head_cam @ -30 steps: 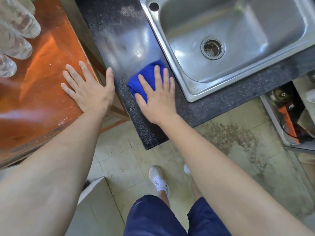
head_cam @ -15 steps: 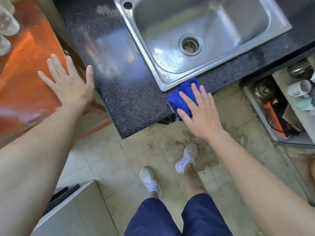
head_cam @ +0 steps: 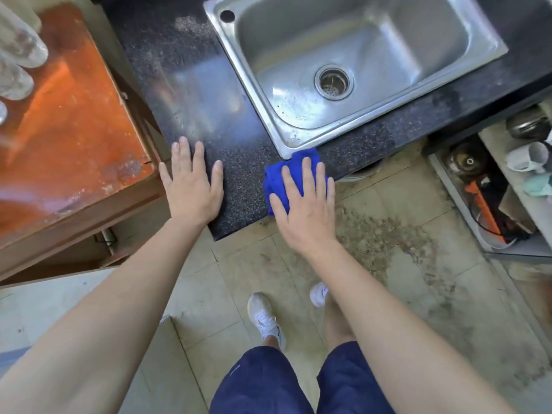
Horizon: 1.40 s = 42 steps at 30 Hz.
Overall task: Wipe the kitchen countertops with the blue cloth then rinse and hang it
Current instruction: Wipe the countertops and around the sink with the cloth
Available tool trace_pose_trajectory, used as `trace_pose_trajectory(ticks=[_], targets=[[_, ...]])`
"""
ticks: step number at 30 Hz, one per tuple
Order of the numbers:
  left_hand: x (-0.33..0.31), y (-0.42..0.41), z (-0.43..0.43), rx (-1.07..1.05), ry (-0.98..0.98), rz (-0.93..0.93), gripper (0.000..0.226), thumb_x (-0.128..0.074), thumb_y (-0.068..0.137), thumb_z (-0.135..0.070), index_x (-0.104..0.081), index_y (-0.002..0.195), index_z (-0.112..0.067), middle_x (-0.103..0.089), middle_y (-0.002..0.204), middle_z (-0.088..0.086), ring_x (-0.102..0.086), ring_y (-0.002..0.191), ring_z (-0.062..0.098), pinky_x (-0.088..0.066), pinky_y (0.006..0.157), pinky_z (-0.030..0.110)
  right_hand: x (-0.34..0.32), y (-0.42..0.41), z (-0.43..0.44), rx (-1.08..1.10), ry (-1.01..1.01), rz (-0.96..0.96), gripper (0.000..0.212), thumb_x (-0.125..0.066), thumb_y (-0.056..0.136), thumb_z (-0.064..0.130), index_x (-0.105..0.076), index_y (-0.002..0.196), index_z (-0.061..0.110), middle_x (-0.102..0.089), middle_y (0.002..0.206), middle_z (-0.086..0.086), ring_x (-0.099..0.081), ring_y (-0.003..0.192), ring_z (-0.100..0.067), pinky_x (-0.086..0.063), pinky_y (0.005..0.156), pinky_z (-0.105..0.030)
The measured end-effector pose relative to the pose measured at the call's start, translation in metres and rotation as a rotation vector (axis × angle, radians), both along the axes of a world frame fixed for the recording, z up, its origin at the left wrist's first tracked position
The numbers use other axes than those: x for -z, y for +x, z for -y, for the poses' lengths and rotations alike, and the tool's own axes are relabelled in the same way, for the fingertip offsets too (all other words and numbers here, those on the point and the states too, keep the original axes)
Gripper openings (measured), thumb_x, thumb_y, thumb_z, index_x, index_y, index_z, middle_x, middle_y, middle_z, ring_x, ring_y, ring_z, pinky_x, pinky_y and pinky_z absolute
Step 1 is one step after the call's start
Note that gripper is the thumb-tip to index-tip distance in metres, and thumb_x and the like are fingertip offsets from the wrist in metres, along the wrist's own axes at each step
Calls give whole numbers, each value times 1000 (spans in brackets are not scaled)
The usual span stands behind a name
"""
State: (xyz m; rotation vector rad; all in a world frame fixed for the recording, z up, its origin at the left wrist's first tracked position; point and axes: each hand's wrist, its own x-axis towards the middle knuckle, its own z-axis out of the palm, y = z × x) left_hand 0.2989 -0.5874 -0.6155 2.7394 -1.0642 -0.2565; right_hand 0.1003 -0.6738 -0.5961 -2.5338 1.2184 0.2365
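Head view: the dark speckled countertop (head_cam: 185, 94) is stretching away beyond both sets of fingertips, and the steel sink (head_cam: 403, 55) is sitting just past the right fingertips, its near corner almost touching them. The left hand (head_cam: 194, 186) is resting flat on the counter's near edge, fingers straight and slightly apart, holding nothing. The right hand (head_cam: 307, 204) is pressing down with fingers straight and spread. The blue cloth (head_cam: 276, 182) is lying bunched under those fingers, on the narrow front strip of counter, poking out to their left and ahead of their tips.

The wiping step looks to be under way, with rinsing and hanging not yet begun. The next move is probably calling for steady flat pressure while the cloth is swept along the strip to the right of the fingers, keeping it from sliding off the front edge.

Half a second ago the left hand was lying on the orange wooden table (head_cam: 74, 130); now it is bracing on the counter. A second ago the cloth was working the counter left of the sink.
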Motion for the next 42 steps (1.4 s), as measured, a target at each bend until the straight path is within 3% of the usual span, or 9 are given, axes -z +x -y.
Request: trace_pose_trajectory(ticks=[3, 9, 18, 22, 26, 30, 38, 42], targets=[[0, -6, 4, -31, 30, -3, 68, -30, 104, -52, -24, 157, -10, -10, 167, 14, -4, 155, 28, -3, 122, 56, -2, -32, 49, -125, -63, -88, 68, -18, 99, 59, -25, 160, 29, -12, 169, -10, -7, 156, -33, -10, 125, -50], [-9, -35, 35, 8, -1, 6, 73, -34, 103, -54, -23, 157, -7, -5, 166, 20, 1, 154, 33, 4, 122, 56, -9, -74, 174, 209, -101, -144, 66, -19, 103, 58, -16, 162, 26, -2, 170, -10, 0, 156, -33, -8, 125, -51], [-12, -102, 168, 265, -72, 1, 69, -27, 102, -53, -24, 157, -11, -9, 166, 19, -3, 154, 34, 0, 122, 59, 4, -84, 185, 177, -103, -53, 67, -20, 103, 57, -13, 162, 25, 4, 169, -12, 8, 156, -33, 0, 126, -50], [-4, -125, 213, 269, -1, -59, 72, -24, 100, -60, -23, 157, -16, -10, 167, 15, -3, 154, 30, -1, 122, 57, 5, -109, 220, 149, -137, -41, 65, -22, 103, 58, -16, 161, 28, 1, 170, -10, 4, 156, -31, -1, 126, -49], [1, -130, 224, 229, 93, -22, 81, -19, 94, -74, -28, 155, -22, -23, 164, 11, -16, 152, 30, -16, 121, 53, 5, -139, 286, 248, -138, -17, 63, -23, 104, 56, -18, 161, 29, 3, 170, -11, 5, 156, -32, 1, 126, -49], [-1, -133, 227, 239, 145, -8, 81, -18, 93, -75, -33, 151, -21, -31, 160, 10, -24, 149, 32, -23, 118, 53, 7, -166, 345, 291, -146, -4, 60, -27, 104, 53, -25, 158, 28, 0, 170, -12, 3, 156, -34, 0, 126, -51], [-5, -133, 233, 221, 227, -16, 86, -14, 92, -77, -30, 155, -21, -31, 161, 7, -24, 149, 29, -22, 120, 49, 17, -183, 393, 177, -267, 105, 48, -38, 102, 46, -45, 139, 15, -23, 163, -20, -15, 152, -43, -8, 123, -60], [-4, -133, 232, 215, 220, -8, 86, -14, 92, -77, -29, 155, -20, -32, 161, 7, -25, 150, 29, -22, 120, 49, 20, -172, 383, 311, -274, 156, 50, -41, 97, 48, -50, 135, 18, -27, 164, -16, -18, 152, -41, -10, 123, -57]])
